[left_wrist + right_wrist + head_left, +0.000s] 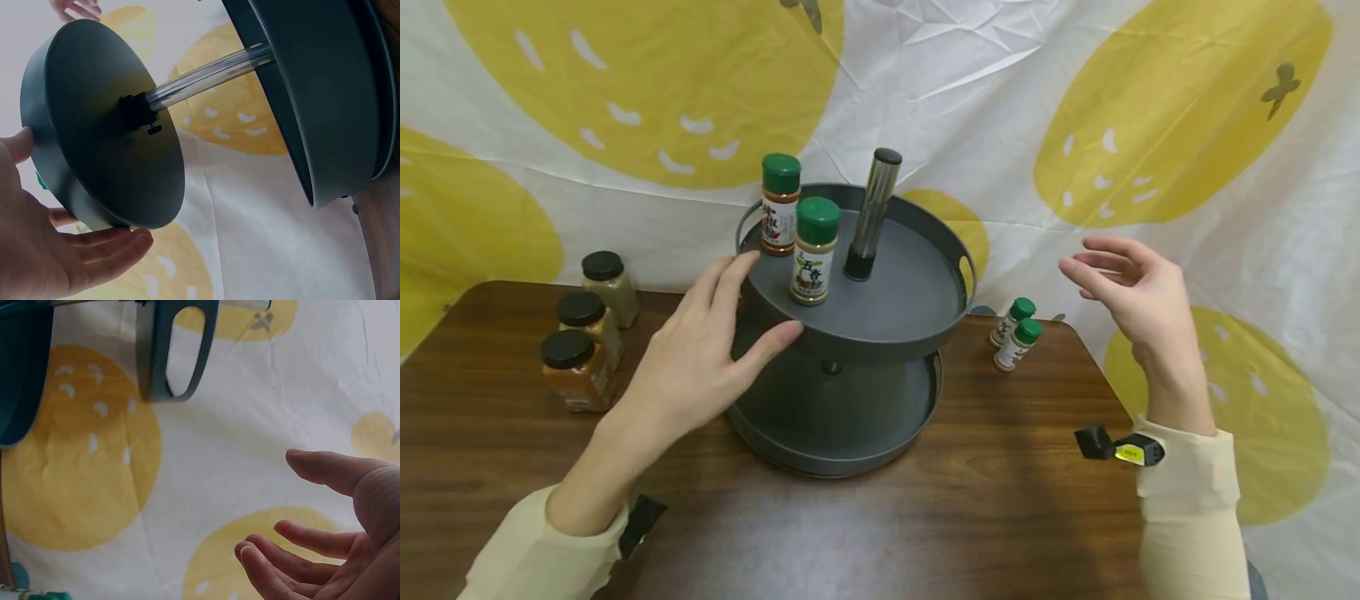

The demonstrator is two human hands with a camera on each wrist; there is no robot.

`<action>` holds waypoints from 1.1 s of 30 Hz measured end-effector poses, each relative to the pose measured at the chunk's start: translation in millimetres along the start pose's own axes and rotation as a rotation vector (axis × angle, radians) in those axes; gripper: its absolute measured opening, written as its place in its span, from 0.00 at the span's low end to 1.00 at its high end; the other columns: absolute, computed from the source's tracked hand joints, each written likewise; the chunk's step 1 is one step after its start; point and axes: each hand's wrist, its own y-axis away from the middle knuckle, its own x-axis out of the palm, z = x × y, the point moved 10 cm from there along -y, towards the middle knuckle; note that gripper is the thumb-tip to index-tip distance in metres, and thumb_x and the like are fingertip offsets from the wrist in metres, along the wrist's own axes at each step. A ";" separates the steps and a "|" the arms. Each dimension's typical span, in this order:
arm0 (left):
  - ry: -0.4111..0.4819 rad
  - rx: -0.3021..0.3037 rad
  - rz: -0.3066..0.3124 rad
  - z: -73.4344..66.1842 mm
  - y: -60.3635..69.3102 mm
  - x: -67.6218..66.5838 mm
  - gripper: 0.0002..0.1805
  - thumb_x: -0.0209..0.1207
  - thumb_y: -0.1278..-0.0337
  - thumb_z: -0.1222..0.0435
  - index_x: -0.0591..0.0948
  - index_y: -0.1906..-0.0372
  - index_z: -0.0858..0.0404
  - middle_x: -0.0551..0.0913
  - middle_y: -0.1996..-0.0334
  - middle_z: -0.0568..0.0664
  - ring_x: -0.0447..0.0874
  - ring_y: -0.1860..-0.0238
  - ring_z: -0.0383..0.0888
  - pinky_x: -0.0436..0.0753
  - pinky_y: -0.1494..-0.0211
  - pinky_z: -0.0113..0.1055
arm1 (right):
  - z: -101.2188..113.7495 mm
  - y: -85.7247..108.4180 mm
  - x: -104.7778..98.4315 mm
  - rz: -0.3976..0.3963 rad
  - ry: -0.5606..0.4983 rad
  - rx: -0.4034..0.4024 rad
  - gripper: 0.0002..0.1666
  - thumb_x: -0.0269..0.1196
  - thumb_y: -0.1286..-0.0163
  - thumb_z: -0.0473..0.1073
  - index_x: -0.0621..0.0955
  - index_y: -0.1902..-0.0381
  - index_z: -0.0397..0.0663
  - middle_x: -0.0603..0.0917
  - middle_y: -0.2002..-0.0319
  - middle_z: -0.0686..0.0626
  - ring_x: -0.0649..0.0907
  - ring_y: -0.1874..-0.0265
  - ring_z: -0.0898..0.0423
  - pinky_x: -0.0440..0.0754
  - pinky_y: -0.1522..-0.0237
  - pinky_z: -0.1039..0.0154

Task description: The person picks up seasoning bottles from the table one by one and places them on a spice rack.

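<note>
A dark grey two-tier round rack stands on the table, its upper tray above a lower tray, with a metal pole through the middle. My left hand spreads its thumb and fingers at the upper tray's near left side, seemingly touching the outer wall. On that tray, close to this hand, stand a green-capped bottle of red powder and a green-capped bottle of tan powder. My right hand hangs in the air to the right, fingers loosely bent, holding nothing.
Three black-capped spice jars stand on the wooden table at the left. Two small green-capped bottles stand right of the rack. Behind hangs a white curtain with yellow fruit prints.
</note>
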 end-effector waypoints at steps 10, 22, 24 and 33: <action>-0.003 -0.004 -0.004 1.1 1.0 0.6 0.48 0.54 0.34 0.35 0.53 0.20 0.56 0.56 0.24 0.61 0.60 0.26 0.61 0.69 0.37 0.68 | -37.7 -5.6 -0.9 -0.033 0.065 0.062 0.33 0.72 0.36 0.53 0.78 0.38 0.44 0.82 0.60 0.67 0.83 0.59 0.69 0.83 0.62 0.74; -0.003 0.002 0.003 0.4 0.4 0.7 0.48 0.53 0.34 0.35 0.53 0.20 0.56 0.57 0.24 0.61 0.60 0.26 0.62 0.69 0.37 0.68 | -80.2 -9.4 8.5 -0.024 0.148 0.154 0.39 0.72 0.37 0.59 0.76 0.35 0.42 0.82 0.52 0.52 0.81 0.62 0.69 0.81 0.63 0.75; -0.003 -0.003 0.005 0.9 0.3 0.9 0.48 0.53 0.34 0.35 0.53 0.20 0.56 0.56 0.24 0.61 0.60 0.26 0.61 0.69 0.37 0.67 | -86.8 -10.4 11.3 -0.010 0.155 0.162 0.40 0.71 0.36 0.59 0.75 0.34 0.41 0.82 0.48 0.46 0.80 0.62 0.70 0.81 0.64 0.76; -0.004 -0.013 0.005 2.3 -0.1 1.1 0.48 0.53 0.34 0.34 0.53 0.20 0.56 0.56 0.24 0.60 0.60 0.26 0.61 0.69 0.37 0.68 | -118.1 -13.3 21.9 0.038 0.185 0.206 0.44 0.69 0.35 0.61 0.73 0.32 0.37 0.79 0.40 0.32 0.79 0.68 0.74 0.80 0.67 0.77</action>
